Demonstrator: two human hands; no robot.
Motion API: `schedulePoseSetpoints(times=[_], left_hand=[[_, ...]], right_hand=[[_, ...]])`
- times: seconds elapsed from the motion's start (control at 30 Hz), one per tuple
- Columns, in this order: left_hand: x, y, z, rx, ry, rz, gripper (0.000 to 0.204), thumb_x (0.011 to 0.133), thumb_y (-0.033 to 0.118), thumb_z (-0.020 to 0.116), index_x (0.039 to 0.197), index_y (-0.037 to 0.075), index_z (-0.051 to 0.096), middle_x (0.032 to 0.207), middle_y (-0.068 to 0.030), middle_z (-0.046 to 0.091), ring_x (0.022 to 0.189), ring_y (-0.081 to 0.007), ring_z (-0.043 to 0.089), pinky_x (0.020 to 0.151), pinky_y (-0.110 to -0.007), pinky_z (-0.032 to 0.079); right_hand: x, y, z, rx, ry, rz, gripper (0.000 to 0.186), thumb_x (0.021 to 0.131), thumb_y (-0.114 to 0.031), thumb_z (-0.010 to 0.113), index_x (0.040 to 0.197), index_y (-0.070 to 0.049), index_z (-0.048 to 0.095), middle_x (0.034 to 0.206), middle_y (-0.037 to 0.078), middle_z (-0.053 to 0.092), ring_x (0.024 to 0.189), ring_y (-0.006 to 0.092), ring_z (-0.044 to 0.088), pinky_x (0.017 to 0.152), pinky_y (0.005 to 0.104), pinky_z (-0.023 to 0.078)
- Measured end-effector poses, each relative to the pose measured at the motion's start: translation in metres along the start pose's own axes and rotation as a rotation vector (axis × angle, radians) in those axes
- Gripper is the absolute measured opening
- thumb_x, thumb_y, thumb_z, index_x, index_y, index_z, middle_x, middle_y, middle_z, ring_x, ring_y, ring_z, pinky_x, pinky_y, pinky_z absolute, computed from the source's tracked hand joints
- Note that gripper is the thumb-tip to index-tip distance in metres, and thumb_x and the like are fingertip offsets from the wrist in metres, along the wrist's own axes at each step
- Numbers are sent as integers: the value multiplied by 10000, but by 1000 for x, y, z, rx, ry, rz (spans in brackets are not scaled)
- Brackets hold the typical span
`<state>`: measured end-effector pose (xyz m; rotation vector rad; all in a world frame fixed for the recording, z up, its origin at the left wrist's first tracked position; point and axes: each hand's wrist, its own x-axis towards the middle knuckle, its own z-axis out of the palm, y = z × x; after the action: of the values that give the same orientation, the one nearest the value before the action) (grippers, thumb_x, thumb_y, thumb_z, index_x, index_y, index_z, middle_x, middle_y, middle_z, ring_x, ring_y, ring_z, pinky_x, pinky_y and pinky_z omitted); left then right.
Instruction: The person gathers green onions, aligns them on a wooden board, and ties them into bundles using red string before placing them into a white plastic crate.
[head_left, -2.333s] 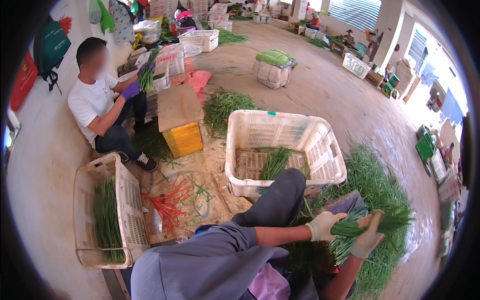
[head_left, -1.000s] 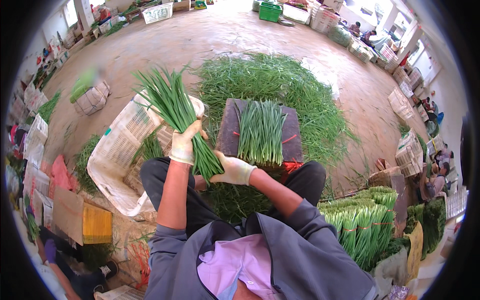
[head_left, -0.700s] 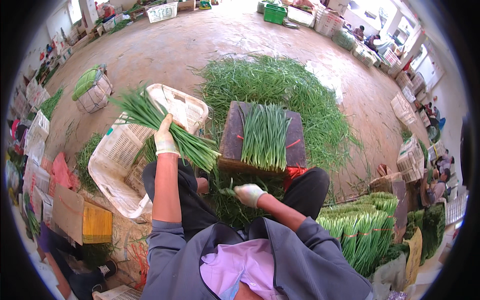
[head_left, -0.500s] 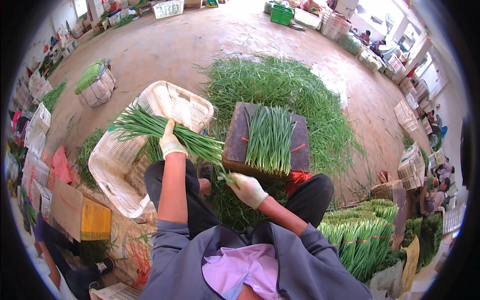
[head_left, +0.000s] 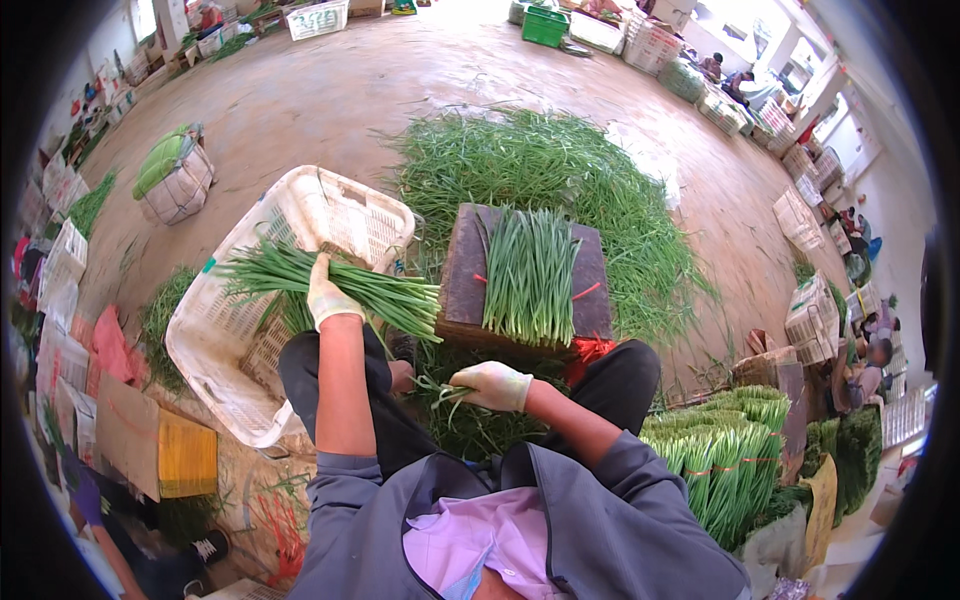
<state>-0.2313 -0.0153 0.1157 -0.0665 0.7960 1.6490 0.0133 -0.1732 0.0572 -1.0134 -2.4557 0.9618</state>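
Observation:
My left hand (head_left: 332,295), in a pale glove, is closed round a loose bunch of long green leafy stems (head_left: 398,305), held sideways over a white plastic crate (head_left: 218,330) at left. My right hand (head_left: 492,387), also gloved, is low between my knees, closed on a few thin loose leaves (head_left: 438,393). Ahead stands a dark wooden block (head_left: 462,250) carrying a neat pile of leaves (head_left: 528,275) lying across two red ties (head_left: 585,291). Red ties (head_left: 592,352) also hang at its front edge.
Loose greens (head_left: 560,160) spread beyond the block. Red-banded upright bunches (head_left: 725,470) stand at my right. At left are a yellow box (head_left: 185,455), a wrapped bale (head_left: 175,175) and a co-worker's purple-gloved hand (head_left: 88,500). Other workers and crates (head_left: 810,320) line the room's edges.
My view has turned downward since the oldest frame. My left hand has tipped the bunch sideways and lowered it over the crate. My right hand has left the bunch and moved low with loose leaves.

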Motion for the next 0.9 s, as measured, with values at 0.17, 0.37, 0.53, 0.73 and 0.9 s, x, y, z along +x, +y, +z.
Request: schedulePoseSetpoints(times=[0.17,0.37,0.53,0.73,0.9], left_hand=[[4,11,-7,-13,-101,-5,279,942,291,578,1058,46,649,994,-120,671,866,-295,651,813,-444,553],[12,-4,-15,-27,-306,-34,236,952,284,562,1000,62,627,907,-105,668,780,-263,635,737,-416,545],[26,-4,-25,-34,-403,1,223,950,281,567,917,66,618,799,-84,641,754,-265,620,747,-410,535],[18,12,-14,-144,-392,94,285,954,320,531,880,51,590,823,-119,624,764,-276,582,735,-442,499],[11,11,-15,-154,-263,96,249,949,294,565,900,53,596,843,-112,632,776,-243,603,772,-403,508]], right_hand=[[-5,-13,-18,427,382,233,139,953,-121,615,1051,-25,633,798,139,640,716,217,646,685,331,511],[63,-13,-50,169,678,381,404,827,-295,757,1080,4,656,950,203,703,865,297,697,772,351,520],[77,-2,-38,409,763,288,330,833,-258,738,1053,-16,695,933,180,715,863,278,702,783,343,517],[-9,56,8,52,455,465,278,827,-284,728,949,-35,707,856,202,691,789,312,686,716,396,520],[-9,27,4,-46,512,403,378,809,-254,730,1111,-41,650,1061,179,672,969,362,647,848,438,518]])
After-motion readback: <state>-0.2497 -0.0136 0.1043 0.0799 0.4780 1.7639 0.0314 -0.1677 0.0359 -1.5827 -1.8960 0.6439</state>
